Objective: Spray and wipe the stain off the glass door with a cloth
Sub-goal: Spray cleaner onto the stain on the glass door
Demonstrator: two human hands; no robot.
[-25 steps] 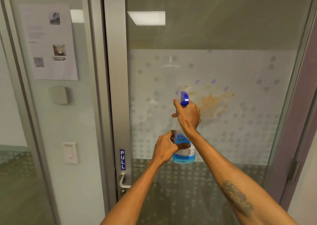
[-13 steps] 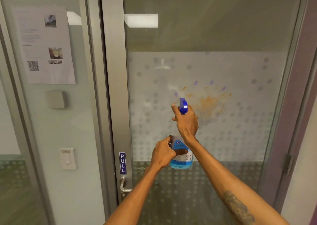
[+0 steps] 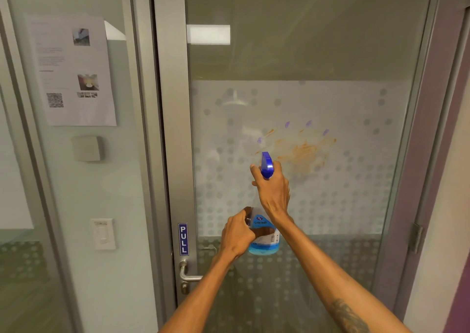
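Lowering the spray bottle (image 3: 264, 233) slightly, I am gripping its base with my left hand (image 3: 237, 236) and its trigger neck with my right hand (image 3: 273, 190), aiming at the orange stain (image 3: 302, 151) on the glass door (image 3: 356, 205) just up-right, wiping coming next.

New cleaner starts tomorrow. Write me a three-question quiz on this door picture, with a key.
1. True or false: the orange stain lies on the frosted band of the glass door.
2. Which hand grips the trigger head of the spray bottle?
A. left hand
B. right hand
C. neither
3. Fill in: the blue sign above the door handle reads ____.

Key
1. True.
2. B; the left hand wraps the bottle's body.
3. PULL.
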